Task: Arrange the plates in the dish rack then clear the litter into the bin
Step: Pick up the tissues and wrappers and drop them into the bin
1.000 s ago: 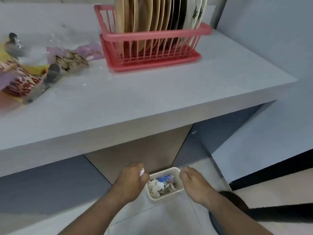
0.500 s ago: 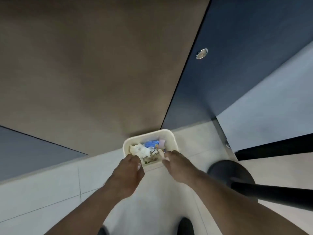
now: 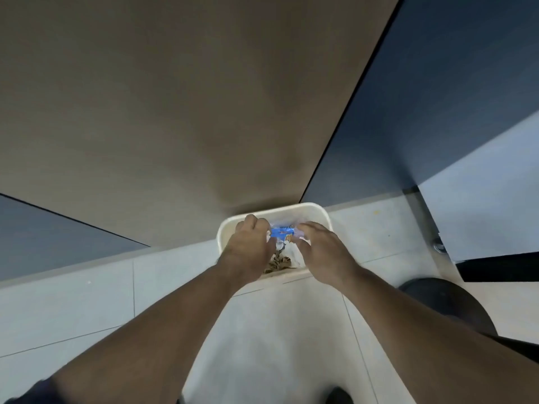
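I'm looking down into the cream rectangular plastic bin (image 3: 291,209), which stands on the pale tiled floor (image 3: 277,330) hard against the foot of the brown panel (image 3: 175,112). Both hands are over it. My left hand (image 3: 250,249) has its fingers curled at the left end of the blue foil wrapper (image 3: 280,230); whether it grips anything, I can't tell. My right hand (image 3: 323,252) reaches in with fingers fairly straight, tips at the wrapper's right end, holding nothing.

Careful here: the bin looks light, so a lopsided push could tip or skid it. It looks fairly full too. The blue wrapper is on top at the far side, crumpled white tissue (image 3: 291,253) sits nearer, and a brown patterned wrapper (image 3: 277,263) lies by the near rim. Scraps could cling to fingers and spill onto the tiles. Plates and rack are out of view.
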{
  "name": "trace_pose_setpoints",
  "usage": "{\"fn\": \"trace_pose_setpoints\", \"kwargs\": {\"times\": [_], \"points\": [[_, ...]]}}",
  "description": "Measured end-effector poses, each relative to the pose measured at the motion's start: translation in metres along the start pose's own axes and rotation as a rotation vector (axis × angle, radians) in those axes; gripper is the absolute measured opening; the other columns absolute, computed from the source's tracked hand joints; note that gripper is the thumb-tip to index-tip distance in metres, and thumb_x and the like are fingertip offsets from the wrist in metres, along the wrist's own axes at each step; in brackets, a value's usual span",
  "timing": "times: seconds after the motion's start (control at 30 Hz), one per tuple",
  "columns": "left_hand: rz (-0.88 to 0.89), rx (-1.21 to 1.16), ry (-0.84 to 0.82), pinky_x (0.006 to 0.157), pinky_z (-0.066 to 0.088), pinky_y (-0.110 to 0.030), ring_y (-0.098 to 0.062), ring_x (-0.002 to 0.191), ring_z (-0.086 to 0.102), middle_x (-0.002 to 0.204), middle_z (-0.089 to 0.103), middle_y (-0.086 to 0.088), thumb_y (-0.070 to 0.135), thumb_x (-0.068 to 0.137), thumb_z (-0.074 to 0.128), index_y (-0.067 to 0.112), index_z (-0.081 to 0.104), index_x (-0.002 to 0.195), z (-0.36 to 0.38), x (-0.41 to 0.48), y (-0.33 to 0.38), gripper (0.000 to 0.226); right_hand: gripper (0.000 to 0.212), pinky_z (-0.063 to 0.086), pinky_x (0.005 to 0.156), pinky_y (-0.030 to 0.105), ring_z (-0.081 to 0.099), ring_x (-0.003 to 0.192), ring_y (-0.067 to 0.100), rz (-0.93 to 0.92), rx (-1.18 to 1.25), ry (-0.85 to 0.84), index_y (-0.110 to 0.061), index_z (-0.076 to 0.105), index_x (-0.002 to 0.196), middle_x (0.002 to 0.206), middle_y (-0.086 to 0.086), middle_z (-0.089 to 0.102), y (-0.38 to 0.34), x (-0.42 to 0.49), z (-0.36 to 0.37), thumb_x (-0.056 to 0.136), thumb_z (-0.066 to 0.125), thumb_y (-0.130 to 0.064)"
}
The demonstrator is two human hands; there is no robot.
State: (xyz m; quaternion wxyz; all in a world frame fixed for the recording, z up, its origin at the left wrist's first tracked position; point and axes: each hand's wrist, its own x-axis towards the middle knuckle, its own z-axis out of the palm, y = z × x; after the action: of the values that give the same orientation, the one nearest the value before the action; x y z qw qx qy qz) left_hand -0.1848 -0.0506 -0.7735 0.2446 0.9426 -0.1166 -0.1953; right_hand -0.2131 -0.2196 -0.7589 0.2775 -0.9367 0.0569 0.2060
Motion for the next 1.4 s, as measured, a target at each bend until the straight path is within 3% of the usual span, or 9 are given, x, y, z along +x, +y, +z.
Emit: {"fn": "trace_pose_setpoints", "kwargs": {"times": [0.13,0.2,0.43,0.53,0.63,0.8,0.93,1.13,1.4], "points": [[-0.091,0.079,-0.223,0.106,0.034,-0.041,-0.030,0.129,0.033,0.141,0.033,-0.006,0.050,0.093,0.047,0.020,0.033,0.141,0.023,0.010,-0.005,0.059,0.040,0.035,0.104,0.027,0.047,0.127,0.018,0.010,-0.005,0.008,-0.019,0.049,0.140,0.143,-0.004,0.050,-0.002,-0.023,-0.018,0.101,0.043,-0.027],[-0.077,0.118,-0.310,0.109,0.031,-0.040,-0.031,0.134,0.032,0.149,0.030,-0.004,0.051,0.094,0.045,0.020,0.028,0.146,0.016,0.008,-0.004,0.063,0.039,0.038,0.101,0.028,0.049,0.124,0.018,0.009,-0.003,0.011,-0.023,0.051,0.138,0.142,-0.007,0.050,-0.006,-0.033,-0.028,0.100,0.046,-0.029],[0.151,0.127,-0.031,0.091,0.046,-0.033,-0.016,0.112,0.051,0.120,0.056,0.009,0.051,0.095,0.042,0.027,0.057,0.121,-0.108,-0.053,0.036,0.038,0.030,0.040,0.097,0.027,0.048,0.121,0.014,-0.045,-0.012,0.059,-0.031,0.057,0.126,0.134,-0.013,0.054,-0.049,-0.080,-0.081,0.099,0.046,-0.034],[0.233,0.166,0.019,0.086,0.049,-0.035,-0.014,0.104,0.053,0.112,0.057,0.011,0.061,0.092,0.033,0.029,0.060,0.113,-0.173,-0.088,0.064,0.047,0.028,0.032,0.086,0.018,0.046,0.117,0.009,-0.071,-0.020,0.093,-0.035,0.058,0.124,0.126,-0.016,0.055,-0.083,-0.111,-0.114,0.099,0.046,-0.036],[0.241,0.124,0.063,0.085,0.050,-0.036,-0.013,0.100,0.056,0.107,0.058,0.012,0.063,0.089,0.029,0.029,0.061,0.109,-0.231,-0.115,0.090,0.050,0.030,0.032,0.085,0.018,0.044,0.116,0.006,-0.080,-0.026,0.110,-0.032,0.058,0.125,0.127,-0.014,0.055,-0.118,-0.139,-0.151,0.099,0.046,-0.040],[0.211,0.105,0.127,0.088,0.049,-0.036,-0.013,0.105,0.056,0.110,0.059,0.014,0.069,0.082,0.019,0.030,0.060,0.112,-0.311,-0.166,0.128,0.064,0.039,0.038,0.100,0.027,0.042,0.126,0.010,-0.102,-0.059,0.135,-0.029,0.053,0.132,0.136,-0.013,0.050,-0.183,-0.185,-0.223,0.098,0.041,-0.046],[0.194,0.125,0.196,0.087,0.048,-0.035,-0.011,0.105,0.055,0.111,0.058,0.013,0.069,0.082,0.015,0.032,0.058,0.116,-0.376,-0.209,0.154,0.066,0.039,0.039,0.100,0.031,0.041,0.126,0.009,-0.123,-0.090,0.176,-0.032,0.051,0.132,0.136,-0.014,0.049,-0.238,-0.223,-0.282,0.098,0.039,-0.047],[0.210,0.076,0.304,0.088,0.048,-0.036,-0.009,0.106,0.055,0.116,0.060,0.013,0.070,0.083,0.017,0.031,0.058,0.117,-0.469,-0.262,0.178,0.065,0.041,0.037,0.103,0.028,0.041,0.127,0.006,-0.222,-0.081,0.263,-0.031,0.049,0.135,0.138,-0.013,0.048,-0.327,-0.274,-0.357,0.099,0.040,-0.048],[0.229,0.082,0.389,0.092,0.044,-0.028,-0.006,0.112,0.051,0.123,0.057,0.014,0.062,0.092,0.033,0.029,0.056,0.124,-0.571,-0.308,0.159,0.052,0.040,0.036,0.105,0.026,0.043,0.125,0.007,-0.329,-0.070,0.353,-0.029,0.048,0.137,0.140,-0.014,0.046,-0.441,-0.307,-0.394,0.100,0.040,-0.044]]}}
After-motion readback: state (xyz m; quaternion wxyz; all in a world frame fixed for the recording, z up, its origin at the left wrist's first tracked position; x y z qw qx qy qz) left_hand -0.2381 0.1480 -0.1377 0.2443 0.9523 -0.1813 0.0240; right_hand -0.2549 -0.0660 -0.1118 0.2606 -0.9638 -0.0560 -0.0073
